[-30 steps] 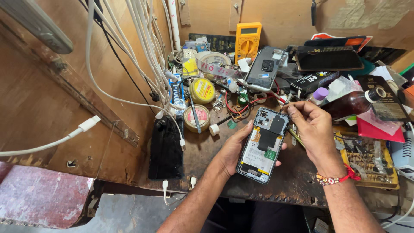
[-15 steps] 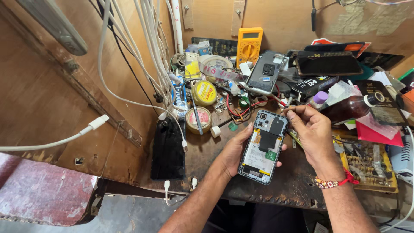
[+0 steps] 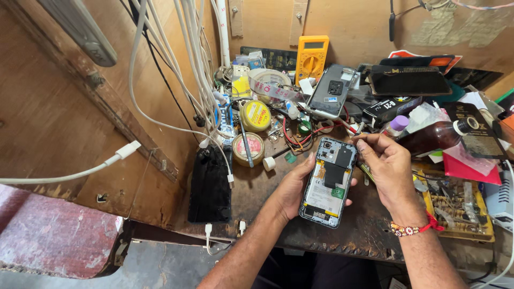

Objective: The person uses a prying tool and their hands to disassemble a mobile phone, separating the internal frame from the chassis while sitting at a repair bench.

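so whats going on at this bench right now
A person holds an opened phone, back cover off and its insides showing, cradled in the left hand over a cluttered wooden workbench. The right hand has its fingertips pinched at the phone's top right corner; whether they hold anything is too small to tell. A yellow multimeter stands at the back.

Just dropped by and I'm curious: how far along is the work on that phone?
Done: the phone already has its back cover off, with battery and circuit boards bare. In hand: the left hand cradles it from below while the right hand pinches something tiny at its top right corner; what it is cannot be made out. Left: the phone lies open, uncovered.
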